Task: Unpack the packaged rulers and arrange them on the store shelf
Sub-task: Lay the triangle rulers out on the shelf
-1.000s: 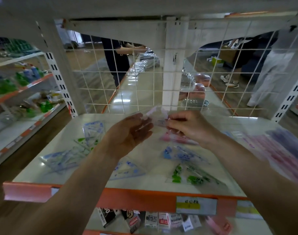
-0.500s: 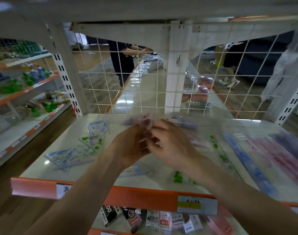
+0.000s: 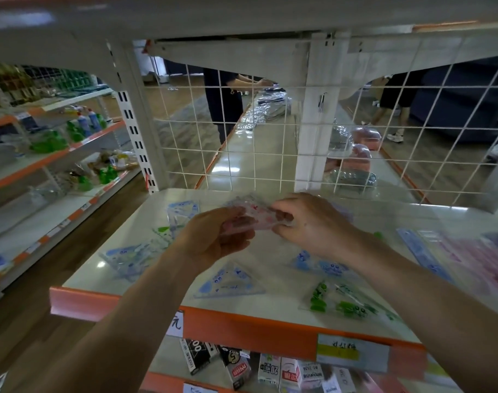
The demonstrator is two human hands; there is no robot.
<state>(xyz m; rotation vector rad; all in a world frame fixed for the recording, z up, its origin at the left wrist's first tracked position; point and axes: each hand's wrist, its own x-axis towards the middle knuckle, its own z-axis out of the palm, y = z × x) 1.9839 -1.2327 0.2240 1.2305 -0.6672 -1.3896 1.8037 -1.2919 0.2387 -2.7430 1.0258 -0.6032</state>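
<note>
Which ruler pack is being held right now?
The pink pack, held between left hand and right hand above the shelf; blue packs and the green pack lie on it.

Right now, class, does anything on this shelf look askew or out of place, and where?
Yes: on the shelf, the blue triangular ruler, the green rulers and the left pile lie scattered at differing angles, not in rows.

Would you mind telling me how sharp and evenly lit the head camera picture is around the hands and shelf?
Head view, centre: the clear packet gripped by the left hand and right hand is smeared; head view, right edge: the pink rulers blur into streaks; head view, left front: lamp glare spots the white shelf; head view, sides: the wide lens splays the upright posts.
</note>
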